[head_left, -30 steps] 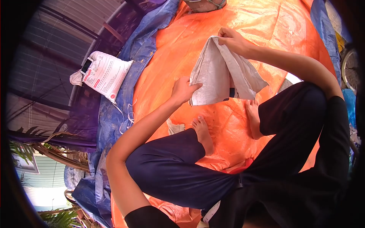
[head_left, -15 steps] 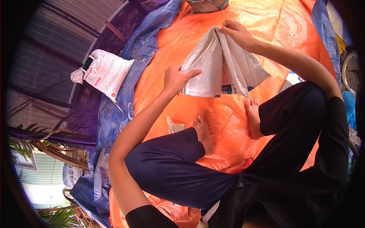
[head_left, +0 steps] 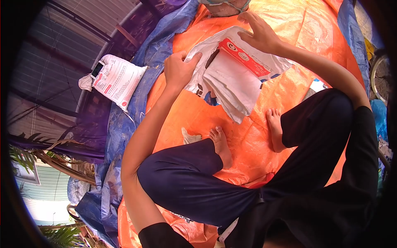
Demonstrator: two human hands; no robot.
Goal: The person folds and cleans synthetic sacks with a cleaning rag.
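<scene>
A white woven sack (head_left: 232,84) with a red printed band and dark blue marks is partly unfolded over the orange sheet in front of my feet. Several folded white layers hang from its near side. My left hand (head_left: 179,71) is closed on the sack's left edge, thumb on top. Over the far right part of the sack is my right hand (head_left: 261,36), its thumb and fingers apart; whether it touches the sack is hard to tell.
Orange sheeting (head_left: 244,140) covers the ground, with blue tarpaulin (head_left: 142,70) along the left. A filled white bag (head_left: 119,80) with red print, a dark device on it, lies left. A round container (head_left: 225,7) stands at the far edge. A small pale cloth (head_left: 190,135) lies near my foot.
The sack has gone from hanging folded, raised between my hands, to spread flatter, showing its red band. My left hand moved left and away from me; my right hand's fingers opened off the sack.
</scene>
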